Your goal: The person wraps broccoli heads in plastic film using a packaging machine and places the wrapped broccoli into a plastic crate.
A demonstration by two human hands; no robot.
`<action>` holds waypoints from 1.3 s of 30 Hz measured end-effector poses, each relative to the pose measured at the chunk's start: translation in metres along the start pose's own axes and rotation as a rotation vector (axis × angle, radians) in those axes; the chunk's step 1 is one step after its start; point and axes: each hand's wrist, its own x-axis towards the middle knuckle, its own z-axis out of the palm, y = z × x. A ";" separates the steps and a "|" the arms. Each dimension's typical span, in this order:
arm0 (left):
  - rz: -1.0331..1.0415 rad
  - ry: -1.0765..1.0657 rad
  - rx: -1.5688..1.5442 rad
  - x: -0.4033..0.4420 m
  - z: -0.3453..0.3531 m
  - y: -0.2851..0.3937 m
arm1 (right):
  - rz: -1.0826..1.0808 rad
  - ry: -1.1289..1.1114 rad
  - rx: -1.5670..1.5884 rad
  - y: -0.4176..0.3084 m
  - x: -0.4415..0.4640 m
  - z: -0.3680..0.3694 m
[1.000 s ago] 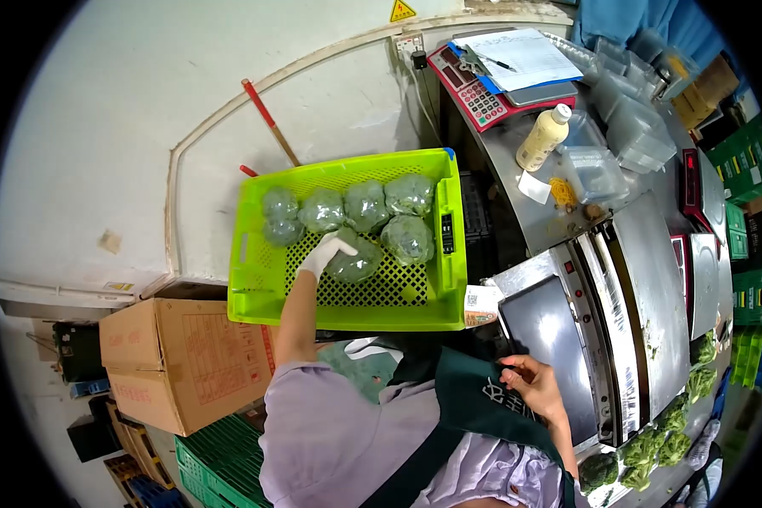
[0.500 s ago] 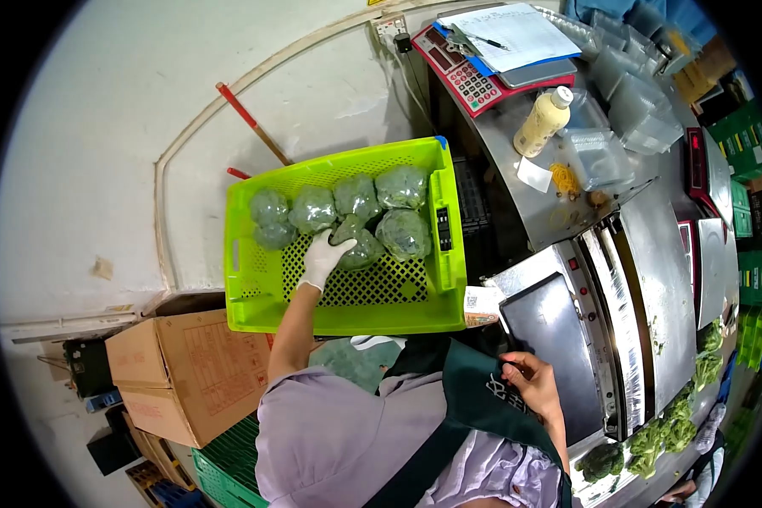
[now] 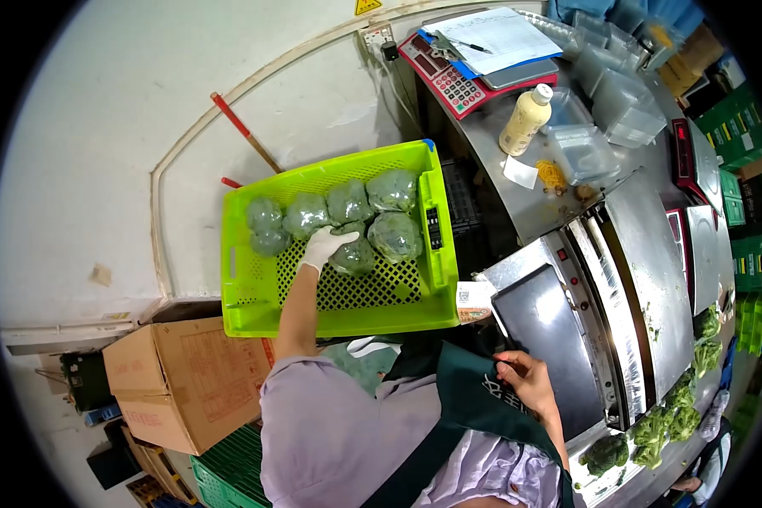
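A bright green plastic crate (image 3: 347, 323) holds several broccoli heads wrapped in clear film. My left hand (image 3: 320, 247), in a white glove, reaches in and grips the left side of the wrapped broccoli (image 3: 355, 256) nearest the crate's middle. Its thumb lies over the top, and the far fingertips are hidden. Right beside that head sits another wrapped broccoli (image 3: 395, 236). My bare right hand (image 3: 530, 381) is closed at the edge of my dark green apron (image 3: 470, 381), fingers pinched on the cloth near its white lettering.
Right of the crate stands a film-wrapping machine (image 3: 546, 339). Behind it, the steel table carries a red scale (image 3: 449, 83) with a clipboard, a cream bottle (image 3: 527, 120) and clear plastic tubs (image 3: 584, 154). Unwrapped broccoli (image 3: 605, 455) lies at lower right. A cardboard box (image 3: 199, 381) stands lower left.
The view has shifted slightly, so the surroundings sit a little further left. My left hand stays on the same broccoli, and my right hand stays at the apron.
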 end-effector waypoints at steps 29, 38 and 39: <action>0.886 0.285 0.202 -0.078 0.126 0.202 | -0.254 0.713 0.029 0.091 -0.183 -0.102; 1.416 0.048 0.345 -0.228 0.262 0.278 | -0.047 1.355 0.096 0.192 -0.322 -0.236; 1.412 0.027 0.340 -0.248 0.273 0.278 | -0.014 1.417 0.099 0.201 -0.332 -0.256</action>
